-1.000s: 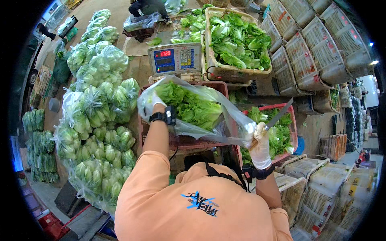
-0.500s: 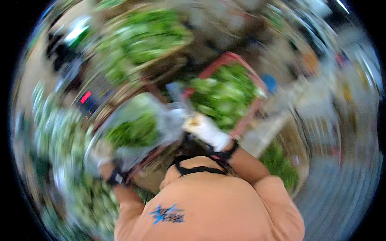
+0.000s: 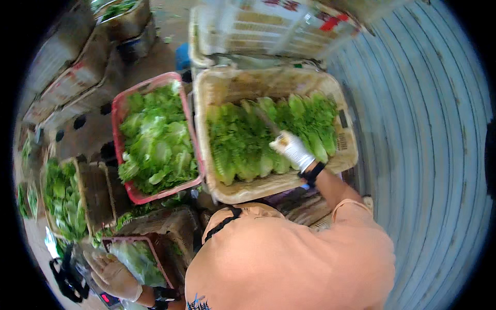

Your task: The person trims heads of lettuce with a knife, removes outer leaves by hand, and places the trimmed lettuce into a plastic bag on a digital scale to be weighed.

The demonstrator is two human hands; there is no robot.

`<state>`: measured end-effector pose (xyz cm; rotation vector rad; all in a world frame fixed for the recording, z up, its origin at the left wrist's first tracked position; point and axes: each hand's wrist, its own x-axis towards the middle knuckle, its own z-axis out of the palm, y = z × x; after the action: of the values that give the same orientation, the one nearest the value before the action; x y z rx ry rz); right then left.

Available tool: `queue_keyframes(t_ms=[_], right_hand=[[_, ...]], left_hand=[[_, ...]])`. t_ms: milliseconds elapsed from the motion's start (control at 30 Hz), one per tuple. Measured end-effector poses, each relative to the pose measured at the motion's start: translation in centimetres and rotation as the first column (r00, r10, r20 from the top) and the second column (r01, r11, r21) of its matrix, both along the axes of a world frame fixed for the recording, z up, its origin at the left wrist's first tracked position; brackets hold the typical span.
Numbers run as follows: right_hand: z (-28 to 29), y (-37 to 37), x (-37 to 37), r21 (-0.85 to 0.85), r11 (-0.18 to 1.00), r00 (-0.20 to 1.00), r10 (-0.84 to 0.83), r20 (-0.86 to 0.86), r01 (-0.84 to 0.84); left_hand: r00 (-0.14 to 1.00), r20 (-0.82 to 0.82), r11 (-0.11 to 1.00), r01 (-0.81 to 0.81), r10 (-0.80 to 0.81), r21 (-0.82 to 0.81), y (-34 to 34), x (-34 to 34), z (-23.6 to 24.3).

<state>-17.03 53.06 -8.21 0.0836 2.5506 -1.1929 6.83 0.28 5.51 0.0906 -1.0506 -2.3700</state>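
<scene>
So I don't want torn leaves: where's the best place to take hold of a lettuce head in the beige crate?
Probably by the pale stem base, reaching from the person's near side. The heads in the beige crate lie with their frilly tips pointing away, where the right hand works.

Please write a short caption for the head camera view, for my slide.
White-gloved right hand holds a knife over green lettuce in a beige woven basket; gloved left hand hangs open low behind.
</scene>
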Motion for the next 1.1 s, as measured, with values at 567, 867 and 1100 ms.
queue_keyframes(t_ms=[567, 867, 1100], right_hand=[[-22.3, 36.7, 2.7, 0.413, 0.877, 0.773, -0.081, 0.629, -0.244], [-18.1, 35.5, -0.2, 0.476, 0.838, 0.913, 0.061, 0.402, -0.266], [-15.2, 26.5, -1.3, 0.522, 0.624, 0.796, 0.301, 0.525, -0.581]], left_hand=[[0.684, 0.635, 0.934, 0.261, -0.358, 0.244, 22.0, -17.3, -8.9], [0.650, 0.728, 0.976, 0.156, -0.217, 0.151, 22.4, -20.0, -8.6], [0.554, 0.831, 0.989, -0.092, -0.049, 0.120, 20.6, -14.0, -8.5]])
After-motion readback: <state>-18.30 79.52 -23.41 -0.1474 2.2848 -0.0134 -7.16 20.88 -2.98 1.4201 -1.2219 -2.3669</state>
